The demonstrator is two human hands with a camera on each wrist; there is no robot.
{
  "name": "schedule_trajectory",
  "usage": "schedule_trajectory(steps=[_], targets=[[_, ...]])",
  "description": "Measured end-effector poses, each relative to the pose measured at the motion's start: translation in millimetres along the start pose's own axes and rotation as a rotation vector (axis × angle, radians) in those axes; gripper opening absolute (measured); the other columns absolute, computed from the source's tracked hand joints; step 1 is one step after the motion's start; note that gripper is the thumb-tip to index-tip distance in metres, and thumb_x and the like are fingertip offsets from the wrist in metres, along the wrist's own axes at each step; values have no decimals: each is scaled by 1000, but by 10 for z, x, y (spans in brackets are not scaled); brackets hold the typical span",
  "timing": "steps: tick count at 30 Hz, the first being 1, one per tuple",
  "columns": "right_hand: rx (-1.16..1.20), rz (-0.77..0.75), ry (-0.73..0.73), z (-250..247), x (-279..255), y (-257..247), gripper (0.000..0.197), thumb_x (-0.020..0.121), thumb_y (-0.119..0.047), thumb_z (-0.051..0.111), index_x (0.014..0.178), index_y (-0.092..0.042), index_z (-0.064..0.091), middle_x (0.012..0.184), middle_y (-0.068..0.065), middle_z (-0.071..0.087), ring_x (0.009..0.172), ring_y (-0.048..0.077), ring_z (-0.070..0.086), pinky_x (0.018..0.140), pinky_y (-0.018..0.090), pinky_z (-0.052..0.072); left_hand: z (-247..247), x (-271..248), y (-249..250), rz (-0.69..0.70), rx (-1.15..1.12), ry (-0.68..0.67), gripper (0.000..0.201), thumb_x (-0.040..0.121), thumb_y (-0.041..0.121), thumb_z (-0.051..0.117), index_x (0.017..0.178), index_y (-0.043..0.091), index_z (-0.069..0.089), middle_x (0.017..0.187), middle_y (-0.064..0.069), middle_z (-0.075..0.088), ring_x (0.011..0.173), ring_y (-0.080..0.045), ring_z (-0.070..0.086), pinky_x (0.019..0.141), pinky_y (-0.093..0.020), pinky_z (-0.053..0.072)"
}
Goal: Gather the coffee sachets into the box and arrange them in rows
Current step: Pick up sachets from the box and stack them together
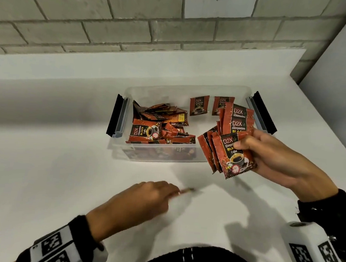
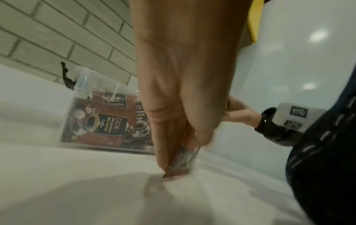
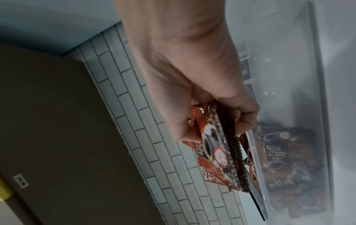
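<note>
A clear plastic box [image 1: 191, 88] stands mid-table, holding a loose heap of red-brown coffee sachets [image 1: 158, 127] on its left, and two sachets [image 1: 198, 105] upright at its back wall. My right hand [image 1: 268, 156] grips a fanned stack of sachets [image 1: 231, 147] by the box's right front corner; the stack [image 3: 227, 153] shows edge-on in the right wrist view. My left hand [image 1: 149, 198] is low on the table in front of the box, its fingertips [image 2: 163, 158] pinching a single sachet [image 2: 180, 162] that touches the white surface. Motion blurs that hand.
The box has black latch handles [image 1: 115, 116] at both ends. A grey brick wall [image 1: 134, 21] backs the white table [image 1: 43, 162]. A white panel [image 1: 340, 60] closes the right side. My dark trouser leg [image 1: 195, 261] is at the near table edge.
</note>
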State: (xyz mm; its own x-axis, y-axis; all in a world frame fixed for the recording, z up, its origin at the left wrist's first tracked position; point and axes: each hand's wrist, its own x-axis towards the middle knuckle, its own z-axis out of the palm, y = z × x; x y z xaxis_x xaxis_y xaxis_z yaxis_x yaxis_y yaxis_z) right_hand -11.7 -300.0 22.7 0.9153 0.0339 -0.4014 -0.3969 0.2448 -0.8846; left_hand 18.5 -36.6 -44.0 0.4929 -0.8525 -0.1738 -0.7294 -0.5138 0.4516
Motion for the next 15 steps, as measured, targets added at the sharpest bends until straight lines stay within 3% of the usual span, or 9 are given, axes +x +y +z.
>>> schedule_trajectory(steps=[3, 4, 7, 12, 15], targets=[[44, -5, 27, -21, -14, -15, 33, 70, -7, 57, 103, -12, 57, 85, 3, 75, 71, 12, 71, 56, 21, 55, -109, 32, 47, -225, -404, 260, 26, 96, 12, 49, 113, 24, 65, 88, 11, 70, 75, -2, 65, 66, -7, 45], [63, -3, 30, -30, -15, -16, 33, 72, -7, 55, 104, -12, 58, 87, 4, 75, 72, 13, 71, 57, 21, 56, -159, 44, 59, -304, -637, 304, 28, 95, 7, 51, 109, 24, 67, 87, 8, 72, 76, -3, 68, 69, -9, 50], [94, 9, 26, -21, -14, 0, 40, 67, -11, 56, 107, -8, 59, 92, 9, 74, 75, 15, 71, 60, 23, 57, -320, 99, 120, -399, -1185, 341, 26, 94, 3, 51, 107, 19, 66, 93, -11, 75, 85, -26, 73, 79, -29, 58], [158, 24, 27, 59, 42, 41, 42, 67, -10, 59, 109, -4, 59, 99, 12, 73, 78, 17, 71, 58, 23, 56, -456, 207, 163, -345, -1414, 459, 27, 91, -3, 50, 110, 13, 59, 96, -17, 73, 86, -32, 72, 72, -34, 60], [177, 18, 45, 98, 86, 51, 23, 80, -1, 55, 102, -3, 60, 98, 13, 72, 80, 19, 70, 66, 26, 57, -473, 273, 192, -293, -1445, 472, 27, 90, -3, 50, 114, 7, 58, 100, -21, 72, 91, -35, 70, 74, -37, 59]])
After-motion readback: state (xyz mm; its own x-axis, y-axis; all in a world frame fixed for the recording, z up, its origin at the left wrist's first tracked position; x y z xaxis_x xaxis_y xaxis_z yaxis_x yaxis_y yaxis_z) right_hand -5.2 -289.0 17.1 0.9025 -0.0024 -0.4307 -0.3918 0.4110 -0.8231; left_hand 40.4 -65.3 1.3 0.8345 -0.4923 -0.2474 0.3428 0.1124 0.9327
